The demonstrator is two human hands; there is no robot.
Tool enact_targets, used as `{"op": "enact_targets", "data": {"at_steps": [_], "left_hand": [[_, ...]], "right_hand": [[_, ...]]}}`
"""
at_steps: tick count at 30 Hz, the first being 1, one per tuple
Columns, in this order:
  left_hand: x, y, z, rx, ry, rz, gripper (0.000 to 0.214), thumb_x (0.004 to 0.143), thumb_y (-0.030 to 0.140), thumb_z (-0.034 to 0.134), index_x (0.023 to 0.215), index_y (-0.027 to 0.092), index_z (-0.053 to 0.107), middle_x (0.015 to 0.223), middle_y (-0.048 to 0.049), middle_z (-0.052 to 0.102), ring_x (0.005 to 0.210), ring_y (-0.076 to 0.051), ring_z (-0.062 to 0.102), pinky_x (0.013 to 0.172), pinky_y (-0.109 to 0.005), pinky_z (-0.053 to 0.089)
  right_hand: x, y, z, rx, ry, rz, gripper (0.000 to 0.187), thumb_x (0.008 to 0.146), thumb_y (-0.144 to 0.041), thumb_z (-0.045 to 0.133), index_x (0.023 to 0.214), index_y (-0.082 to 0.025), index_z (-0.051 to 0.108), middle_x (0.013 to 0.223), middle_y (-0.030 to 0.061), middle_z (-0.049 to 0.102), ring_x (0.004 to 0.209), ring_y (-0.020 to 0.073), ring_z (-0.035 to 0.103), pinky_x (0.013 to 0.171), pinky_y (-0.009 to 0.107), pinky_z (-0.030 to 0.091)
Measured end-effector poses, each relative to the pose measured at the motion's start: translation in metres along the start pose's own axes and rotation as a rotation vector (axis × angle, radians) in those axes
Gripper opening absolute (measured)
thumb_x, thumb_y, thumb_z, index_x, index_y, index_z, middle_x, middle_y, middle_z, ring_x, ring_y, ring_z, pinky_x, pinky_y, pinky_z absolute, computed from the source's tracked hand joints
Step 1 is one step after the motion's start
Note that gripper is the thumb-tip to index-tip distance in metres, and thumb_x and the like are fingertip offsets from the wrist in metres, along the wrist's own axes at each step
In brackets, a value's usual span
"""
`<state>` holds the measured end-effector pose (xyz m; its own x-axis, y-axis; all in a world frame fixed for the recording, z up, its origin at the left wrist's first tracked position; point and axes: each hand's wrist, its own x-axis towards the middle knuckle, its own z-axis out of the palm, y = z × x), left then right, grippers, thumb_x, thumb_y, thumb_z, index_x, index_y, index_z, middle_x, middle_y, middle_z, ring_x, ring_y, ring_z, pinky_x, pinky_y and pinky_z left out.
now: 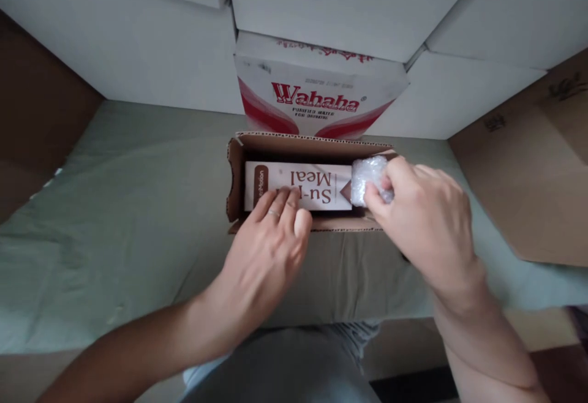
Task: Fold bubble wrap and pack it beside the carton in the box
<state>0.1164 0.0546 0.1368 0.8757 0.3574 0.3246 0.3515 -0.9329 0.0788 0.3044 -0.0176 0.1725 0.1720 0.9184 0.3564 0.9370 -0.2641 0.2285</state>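
A small open brown cardboard box [235, 173] sits on a pale green cloth. Inside it lies a white and brown carton [303, 184] printed "Su-... Meal", seen upside down. My left hand [271, 241] rests on the box's near edge, its fingers lying flat on the carton. My right hand [422, 219] pinches a wad of bubble wrap [366, 179] at the right end of the box, beside the carton.
A white "Wahaha" water carton [316, 94] stands just behind the box, among stacked white boxes [138, 48]. A flat brown cardboard sheet [528, 158] leans at the right. Brown cardboard shows at the far left. The green cloth [128, 207] covers the table.
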Motion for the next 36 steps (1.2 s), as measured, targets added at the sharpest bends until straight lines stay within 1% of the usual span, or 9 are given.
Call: {"op": "enact_targets", "data": {"at_steps": [5, 14, 22, 24, 26, 30, 31, 33, 36], "left_hand": [[-0.019, 0.018, -0.003, 0.039, -0.031, -0.019, 0.023, 0.083, 0.007, 0.036, 0.08, 0.009, 0.059, 0.115, -0.0251, 0.063, 0.108, -0.033, 0.062, 0.091, -0.047, 0.053], [-0.025, 0.024, -0.003, 0.028, -0.013, -0.029, 0.025, 0.08, 0.005, 0.036, 0.075, 0.007, 0.061, 0.113, -0.028, 0.063, 0.105, -0.036, 0.063, 0.087, -0.048, 0.054], [-0.029, 0.026, -0.001, 0.037, -0.009, -0.031, 0.024, 0.08, 0.005, 0.037, 0.077, 0.007, 0.061, 0.115, -0.0277, 0.062, 0.107, -0.036, 0.061, 0.087, -0.048, 0.054], [-0.029, 0.026, -0.001, 0.038, -0.011, -0.04, 0.024, 0.081, 0.005, 0.037, 0.077, 0.008, 0.061, 0.115, -0.0271, 0.062, 0.108, -0.036, 0.061, 0.087, -0.048, 0.054], [-0.029, 0.025, -0.001, 0.034, -0.009, -0.046, 0.024, 0.081, 0.005, 0.037, 0.077, 0.008, 0.06, 0.116, -0.0268, 0.062, 0.109, -0.036, 0.06, 0.088, -0.047, 0.054], [-0.03, 0.025, -0.002, 0.026, -0.008, -0.054, 0.023, 0.082, 0.006, 0.038, 0.076, 0.008, 0.06, 0.117, -0.0272, 0.061, 0.111, -0.036, 0.059, 0.089, -0.047, 0.053], [-0.031, 0.025, -0.002, 0.027, -0.01, -0.057, 0.023, 0.082, 0.006, 0.038, 0.076, 0.008, 0.059, 0.117, -0.027, 0.061, 0.111, -0.035, 0.059, 0.089, -0.047, 0.053], [-0.032, 0.026, -0.001, 0.028, -0.014, -0.06, 0.023, 0.082, 0.006, 0.037, 0.076, 0.009, 0.059, 0.117, -0.0261, 0.061, 0.11, -0.035, 0.06, 0.089, -0.047, 0.053], [-0.033, 0.027, -0.001, 0.026, -0.022, -0.062, 0.022, 0.083, 0.005, 0.038, 0.078, 0.009, 0.059, 0.119, -0.0249, 0.061, 0.112, -0.034, 0.059, 0.09, -0.047, 0.053]], "right_hand": [[-0.009, -0.01, -0.012, -0.124, -0.224, -0.105, 0.013, 0.082, -0.019, 0.051, 0.069, -0.018, 0.052, 0.061, 0.005, 0.06, 0.061, 0.02, 0.058, 0.056, 0.031, 0.031], [-0.026, -0.013, -0.016, -0.055, -0.404, -0.22, 0.014, 0.081, -0.013, 0.053, 0.069, -0.018, 0.057, 0.066, 0.0047, 0.064, 0.068, 0.0209, 0.061, 0.061, 0.031, 0.035], [-0.018, -0.021, -0.007, -0.067, -0.467, -0.224, 0.023, 0.079, -0.004, 0.047, 0.067, -0.016, 0.062, 0.063, 0.0074, 0.065, 0.06, 0.0213, 0.063, 0.049, 0.03, 0.032], [-0.024, -0.016, -0.011, 0.034, -0.384, -0.205, 0.021, 0.083, -0.009, 0.048, 0.07, -0.017, 0.063, 0.066, 0.0068, 0.066, 0.064, 0.0218, 0.063, 0.053, 0.031, 0.037], [-0.034, -0.005, -0.011, 0.2, -0.18, -0.096, 0.017, 0.085, -0.014, 0.049, 0.078, -0.018, 0.064, 0.073, 0.0059, 0.067, 0.071, 0.0207, 0.063, 0.062, 0.032, 0.044], [-0.066, 0.023, 0.024, 0.602, 0.288, 0.344, 0.026, 0.085, -0.016, 0.048, 0.106, -0.022, 0.061, 0.089, 0.0056, 0.066, 0.081, 0.0191, 0.063, 0.073, 0.033, 0.05], [-0.075, 0.028, 0.039, 0.733, 0.295, 0.39, 0.033, 0.084, -0.017, 0.048, 0.115, -0.023, 0.057, 0.097, 0.0066, 0.065, 0.085, 0.0198, 0.063, 0.073, 0.034, 0.051], [-0.094, 0.033, 0.069, 0.985, 0.098, 0.332, 0.055, 0.076, -0.024, 0.059, 0.13, -0.024, 0.046, 0.119, 0.0092, 0.06, 0.103, 0.0239, 0.061, 0.079, 0.036, 0.052], [-0.116, 0.025, 0.091, 1.244, -0.025, 0.349, 0.062, 0.08, -0.039, 0.056, 0.138, -0.027, 0.038, 0.134, 0.0083, 0.052, 0.12, 0.026, 0.052, 0.092, 0.041, 0.048]]}}
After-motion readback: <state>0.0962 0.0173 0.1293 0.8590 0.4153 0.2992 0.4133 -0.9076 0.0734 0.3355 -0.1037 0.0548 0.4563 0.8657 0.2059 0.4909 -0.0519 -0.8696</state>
